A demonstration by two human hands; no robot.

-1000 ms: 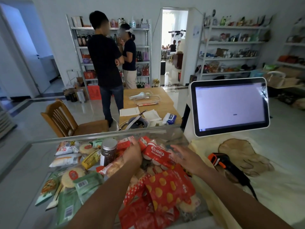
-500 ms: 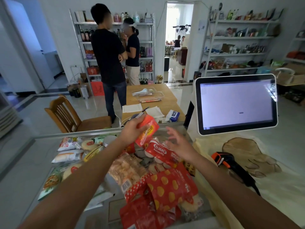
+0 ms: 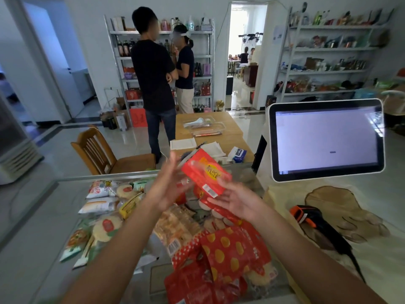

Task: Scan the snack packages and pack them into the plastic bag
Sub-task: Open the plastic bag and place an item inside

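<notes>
A red snack packet (image 3: 205, 172) is held up in the air above the pile of snack packages (image 3: 175, 224), tilted, with its white barcode label at the lower edge. It is supported from both sides. The left hand (image 3: 168, 187) is laid against the packet's left edge with fingers mostly straight; blur keeps the thumb from being read. The right hand (image 3: 237, 201) is turned palm up under the lower right corner, fingers spread and relaxed, only the tips touching the packet.

The pile is spread over a glass counter (image 3: 32, 227), whose far edge is marked by a metal rail just beyond the farthest packets. Bare glass is left to the left of the pile, up to the counter's left edge. A red bag with yellow spots (image 3: 232, 253) lies nearest the person, below the right forearm.

To the right of the pile a cream cloth (image 3: 383, 270) is laid, and on it a black and orange scanner (image 3: 306, 216) rests, apart from the packages by a narrow strip of cloth. A white-framed screen (image 3: 326, 139) stands behind the scanner, close to the packet's right side.

Beyond the rail a wooden chair (image 3: 98, 150) and a wooden table (image 3: 210, 128) are seen, with two people (image 3: 153, 73) standing by them.
</notes>
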